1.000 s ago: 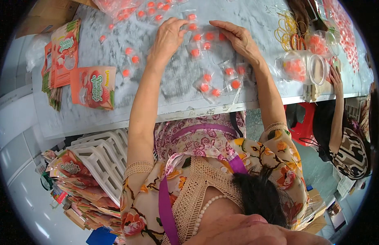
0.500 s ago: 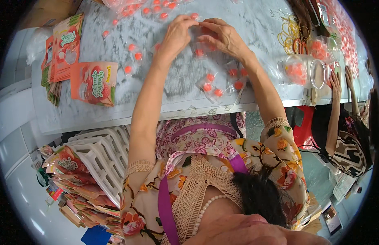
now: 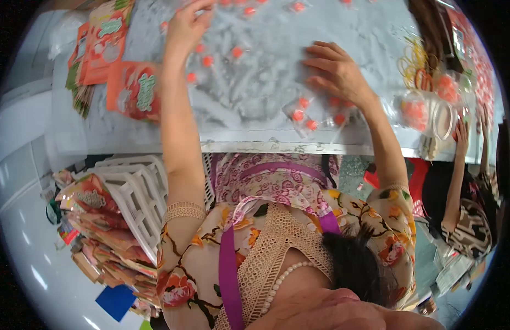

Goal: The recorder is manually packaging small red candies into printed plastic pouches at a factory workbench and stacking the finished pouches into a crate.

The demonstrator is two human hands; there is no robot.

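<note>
My left hand [image 3: 188, 26] reaches to the far left of the table, at the top edge of the picture, thumb and fingers apart. Several small red balls in clear wrappers [image 3: 208, 61] lie just right of its wrist. Nothing can be made out in that hand. My right hand [image 3: 338, 74] hovers over the table at right of centre, fingers spread and a little blurred, with nothing seen in it. Right by it, on the near side, lies a cluster of wrapped red balls [image 3: 304, 115], some partly under the wrist.
Printed red pouches [image 3: 136, 91] lie on the left of the table [image 3: 238, 135]. On the right are clear jars with red balls [image 3: 414, 113], yellow rubber bands [image 3: 414, 58] and a co-worker's hands [image 3: 461, 137]. White plastic crates [image 3: 136, 198] stand below the table edge.
My hands were together at the far middle and have parted. The left has moved left and farther away, the right to the right and nearer, its fingers opening.
</note>
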